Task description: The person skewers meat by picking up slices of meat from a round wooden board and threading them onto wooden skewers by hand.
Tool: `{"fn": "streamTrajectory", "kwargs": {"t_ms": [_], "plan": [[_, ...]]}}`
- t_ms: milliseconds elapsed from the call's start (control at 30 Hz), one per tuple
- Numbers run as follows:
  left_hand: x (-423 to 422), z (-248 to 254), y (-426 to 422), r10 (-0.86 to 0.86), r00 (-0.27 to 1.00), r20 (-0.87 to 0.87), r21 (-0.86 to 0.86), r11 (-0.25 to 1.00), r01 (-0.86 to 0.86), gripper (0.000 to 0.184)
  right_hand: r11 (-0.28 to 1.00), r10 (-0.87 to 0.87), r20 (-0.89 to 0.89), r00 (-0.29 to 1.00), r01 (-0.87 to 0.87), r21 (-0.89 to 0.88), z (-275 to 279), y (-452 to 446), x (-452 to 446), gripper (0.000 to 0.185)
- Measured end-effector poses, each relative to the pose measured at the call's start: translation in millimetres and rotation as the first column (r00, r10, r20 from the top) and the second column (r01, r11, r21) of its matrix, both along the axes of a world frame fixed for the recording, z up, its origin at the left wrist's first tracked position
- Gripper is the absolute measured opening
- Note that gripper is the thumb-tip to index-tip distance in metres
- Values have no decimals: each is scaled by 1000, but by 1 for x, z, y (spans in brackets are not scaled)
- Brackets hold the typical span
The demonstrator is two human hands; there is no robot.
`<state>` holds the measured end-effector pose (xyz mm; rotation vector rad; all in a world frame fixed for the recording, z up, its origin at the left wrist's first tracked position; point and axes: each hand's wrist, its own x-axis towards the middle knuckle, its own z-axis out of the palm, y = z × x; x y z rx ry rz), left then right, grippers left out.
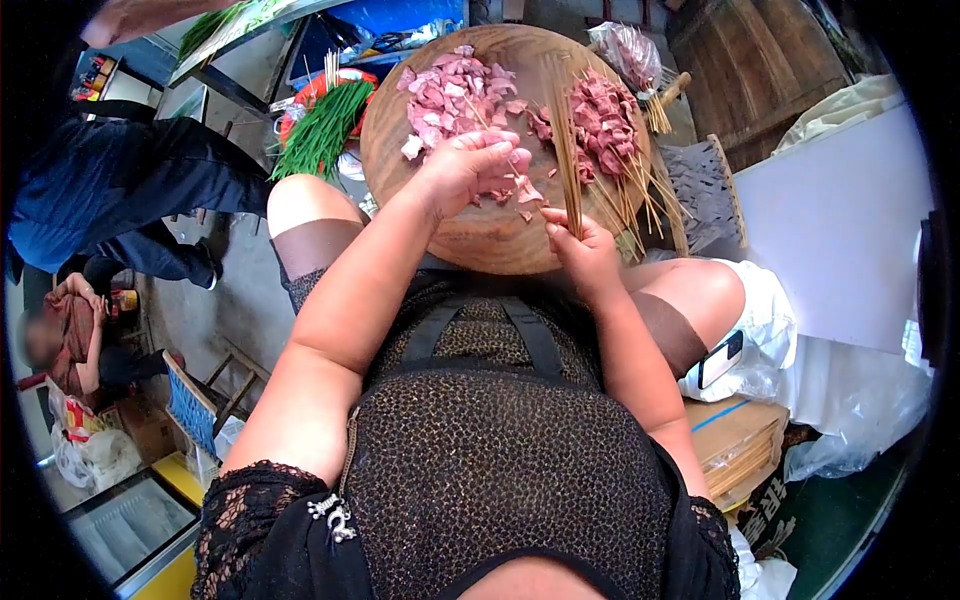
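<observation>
Viewed from the head, the two hands at work over a round wooden board (480,246). The left hand (468,170) has its grip drawn nearly closed, thumb brought against the fingers, on a skewer carrying meat (527,188); the stick slants across the board, its upper end over the pile of cut meat (455,92) and its lower end toward the right hand (588,258). The fingers hide where exactly they press. The right hand's grip is folded closed around the lower ends of a bundle of bare skewers (568,160), which rises from the fist across the board. Whether its fingertips also hold the slanting stick's lower end cannot be told.

The cut meat lies loose on the left and far part of the board, with small scraps nearer the hands. Right of the bundle is a heap of loaded skewers (605,115), their bare ends fanning out past the board's right edge. Long green vegetables (325,130) lie beyond the board's left edge; a clear plastic bag (625,50) lies beyond its far right.
</observation>
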<state>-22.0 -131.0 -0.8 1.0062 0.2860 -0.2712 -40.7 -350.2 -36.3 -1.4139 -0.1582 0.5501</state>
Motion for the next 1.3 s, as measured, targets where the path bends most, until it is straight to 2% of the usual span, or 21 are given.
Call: {"fn": "streamTrajectory", "kwargs": {"t_ms": [200,233,267,300,367,400,433,467,500,567,633,700,733,767,800,833,867,900,1000,1100,1300], "plan": [[-9,-6,-4,-45,997,-60,18,999,47,25,1000,0,-13,1000,1,25,-6,2,5,22],[-7,-2,4,-126,992,-10,272,954,124,22,999,-4,-57,998,6,43,-6,1,5,22],[-4,0,14,-218,976,16,511,841,180,20,998,-39,-25,999,40,39,-8,2,6,22],[1,-8,29,-229,937,264,699,715,-23,18,998,-38,-30,999,39,38,-6,1,7,22],[7,-6,61,-244,925,290,916,352,-195,18,995,-87,-65,994,90,41,1,0,10,23],[8,-9,74,-245,925,289,917,350,-194,18,993,-101,-71,992,105,56,0,1,11,23],[8,-11,84,-379,891,249,965,21,-261,21,993,-101,-71,992,105,60,-1,1,11,23],[8,-16,90,-489,857,163,891,-301,-341,24,993,-96,-74,993,101,63,-3,1,12,23],[7,-15,89,-490,856,163,889,-303,-343,24,993,-92,-77,993,97,66,-4,1,13,23],[4,-16,87,-461,860,218,933,-160,-323,22,993,-81,-89,993,88,77,-7,1,12,23],[4,-18,86,-427,872,239,934,-146,-327,20,993,-72,-101,992,80,82,-5,1,11,23],[0,-14,84,-235,911,340,933,208,-294,19,997,-45,-83,996,50,59,-1,-1,8,23],[1,-5,81,-131,961,243,913,365,-181,22,997,-45,-82,996,50,60,-1,-1,8,23],[2,-3,79,-131,961,245,914,363,-183,22,998,6,-96,995,0,66,-2,-2,7,23],[5,-1,78,29,971,238,714,673,-195,23,996,58,-108,992,-50,73,-3,-2,6,23],[6,1,76,174,970,171,411,882,-230,23,996,60,-103,993,-52,76,-4,-1,5,23],[6,3,75,217,969,120,279,929,-243,24,996,76,-80,994,-72,56,-5,1,4,23],[7,5,72,217,968,125,281,928,-244,24,995,92,-58,994,-90,35,-4,3,2,23],[6,5,65,337,938,83,6,941,-339,25,994,108,-91,990,-106,26,1,-1,-1,23],[5,5,64,380,923,68,-88,923,-374,26,994,111,-96,989,-109,30,-1,-2,-2,23],[5,6,59,369,928,48,-79,928,-365,28,994,104,-108,989,-102,23,-2,-4,-3,23]]}}
